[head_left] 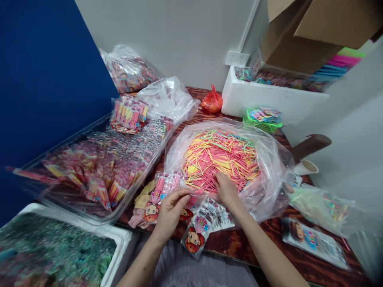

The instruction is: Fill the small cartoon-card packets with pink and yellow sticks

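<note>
Thin pink, yellow and green sticks [221,159] fill a large clear plastic bag [269,159] spread wide on the table. My right hand [226,190] reaches over the near rim, its fingers bent and closed on pink sticks at the front of the heap. Left of it, my left hand [170,211] has thumb and forefinger pressed together beside the rim. What lies between those fingertips is hard to make out. Beneath and between my hands are printed packets [194,239] with a cartoon face. Filled packets with pink sticks [161,187] lie just behind my left hand.
A clear tray [143,179] of filled packets stands at left, above a white foam box [125,239]. Behind are an orange-red bag [212,101], a green basket [263,125] and another foam box [275,99] under cardboard. Right: a paper cup [306,167] and a flat packet [314,243].
</note>
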### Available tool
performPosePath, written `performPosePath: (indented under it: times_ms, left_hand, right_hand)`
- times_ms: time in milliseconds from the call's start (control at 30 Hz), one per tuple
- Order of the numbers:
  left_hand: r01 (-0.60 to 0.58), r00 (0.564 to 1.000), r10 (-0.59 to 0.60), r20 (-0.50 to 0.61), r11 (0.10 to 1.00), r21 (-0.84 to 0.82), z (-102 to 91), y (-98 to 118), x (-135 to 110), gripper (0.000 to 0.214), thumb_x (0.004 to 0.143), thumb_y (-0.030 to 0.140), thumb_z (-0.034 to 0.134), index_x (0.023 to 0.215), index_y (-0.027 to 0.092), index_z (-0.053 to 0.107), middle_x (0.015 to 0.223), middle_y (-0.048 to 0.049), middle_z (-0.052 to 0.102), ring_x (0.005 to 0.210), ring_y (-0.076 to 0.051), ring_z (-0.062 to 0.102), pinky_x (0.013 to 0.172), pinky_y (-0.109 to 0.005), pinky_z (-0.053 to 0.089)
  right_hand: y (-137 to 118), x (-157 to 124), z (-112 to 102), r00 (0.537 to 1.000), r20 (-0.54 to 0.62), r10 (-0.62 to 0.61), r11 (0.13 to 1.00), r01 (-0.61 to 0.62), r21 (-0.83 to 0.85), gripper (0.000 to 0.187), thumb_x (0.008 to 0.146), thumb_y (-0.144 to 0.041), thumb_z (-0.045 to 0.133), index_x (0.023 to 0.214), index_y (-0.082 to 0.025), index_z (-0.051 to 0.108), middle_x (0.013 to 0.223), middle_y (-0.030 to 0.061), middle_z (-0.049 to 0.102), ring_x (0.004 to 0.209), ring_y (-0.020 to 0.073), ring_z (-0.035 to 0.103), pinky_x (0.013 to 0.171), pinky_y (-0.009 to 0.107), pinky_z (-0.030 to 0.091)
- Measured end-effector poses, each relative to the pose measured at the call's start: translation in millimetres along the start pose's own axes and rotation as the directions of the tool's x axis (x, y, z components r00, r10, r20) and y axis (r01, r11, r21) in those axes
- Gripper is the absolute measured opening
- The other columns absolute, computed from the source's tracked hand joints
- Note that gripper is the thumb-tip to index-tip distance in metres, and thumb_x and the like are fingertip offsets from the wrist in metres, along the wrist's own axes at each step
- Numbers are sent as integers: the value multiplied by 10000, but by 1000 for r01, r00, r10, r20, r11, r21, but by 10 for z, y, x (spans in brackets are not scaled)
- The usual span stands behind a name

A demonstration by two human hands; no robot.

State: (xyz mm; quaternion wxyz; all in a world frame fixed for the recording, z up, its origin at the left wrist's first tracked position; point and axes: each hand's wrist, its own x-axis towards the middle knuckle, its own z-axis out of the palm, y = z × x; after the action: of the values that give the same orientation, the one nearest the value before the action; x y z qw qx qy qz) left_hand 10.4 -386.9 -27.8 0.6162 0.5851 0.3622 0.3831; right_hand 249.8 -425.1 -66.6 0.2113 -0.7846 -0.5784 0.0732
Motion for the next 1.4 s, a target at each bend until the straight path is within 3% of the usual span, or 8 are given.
performPosePath:
  times_ms: [367, 667, 833, 967, 1067, 1133, 1267, 1400]
  left_hand:
    - [16, 1000, -16, 0, 1000, -10, 9, -59, 1, 180, 844, 318, 633, 933, 203, 740, 1011, -56, 721, 984, -206, 639, 887, -296, 489]
    - [37, 999, -37, -5, 999, -27, 20, -40, -33, 165, 836, 297, 636, 919, 199, 740, 976, -47, 727, 948, -196, 645, 854, -275, 489]
    - [30, 1000, -30, 4, 999, -38, 6, -6, -35, 163, 839, 290, 630, 918, 197, 739, 961, -43, 727, 934, -187, 647, 843, -267, 488]
    - [57, 998, -56, 19, 996, -63, 3, -26, -41, 168, 838, 288, 628, 931, 196, 733, 965, -36, 727, 924, -178, 646, 836, -259, 485]
    - [87, 996, -87, 2, 994, -69, 25, -64, -48, 167, 834, 291, 635, 938, 197, 726, 930, -25, 727, 888, -167, 643, 813, -249, 484]
    - [97, 995, -98, -8, 993, -71, 49, -74, -47, 160, 831, 293, 639, 926, 194, 722, 910, -20, 724, 865, -162, 638, 799, -245, 483]
    - [109, 994, -109, -1, 991, -79, 87, -53, -33, 158, 828, 295, 641, 911, 186, 719, 893, -18, 718, 850, -157, 630, 791, -241, 478]
    - [119, 993, -121, -17, 988, -102, 85, -58, -25, 159, 816, 288, 647, 909, 182, 721, 891, -17, 719, 841, -156, 630, 789, -240, 477]
  right_hand:
    - [143, -3, 31, 999, 9, -37, 996, 36, 76, 329, 823, -101, 500, 1120, -204, 597, 1124, 104, 673, 1021, 237, 617, 885, 348, 440]
    - [30, 65, 38, 993, 55, 104, 989, -109, 104, 354, 761, -89, 466, 1083, -187, 576, 737, 11, 615, 679, 176, 581, 620, 262, 374]
    - [-8, 89, -92, 984, 25, 179, 919, -176, 352, 493, 694, -90, 481, 1169, -191, 563, 642, -48, 517, 578, 144, 514, 567, 249, 358]
    - [-235, 38, -427, 987, 46, 152, 613, -130, 779, 475, 746, -197, 556, 1220, -216, 533, 696, -52, 490, 583, 121, 503, 541, 235, 388]
    - [-543, -36, -679, 995, 26, 101, 446, -69, 892, 353, 772, -197, 608, 1121, -238, 573, 766, -36, 521, 620, 111, 521, 544, 225, 410]
    - [-754, -94, -761, 992, -53, 115, 427, -1, 904, 307, 802, -191, 619, 1099, -249, 568, 796, -29, 539, 661, 114, 539, 598, 234, 448]
    - [-1040, -211, -687, 950, -258, 175, 497, 141, 856, 186, 864, -212, 602, 1038, -259, 558, 890, -8, 572, 741, 124, 572, 689, 263, 488]
    - [-1113, -289, -534, 974, -202, 104, 540, 115, 834, 163, 883, -211, 591, 1033, -260, 552, 911, -1, 594, 800, 139, 601, 755, 287, 503]
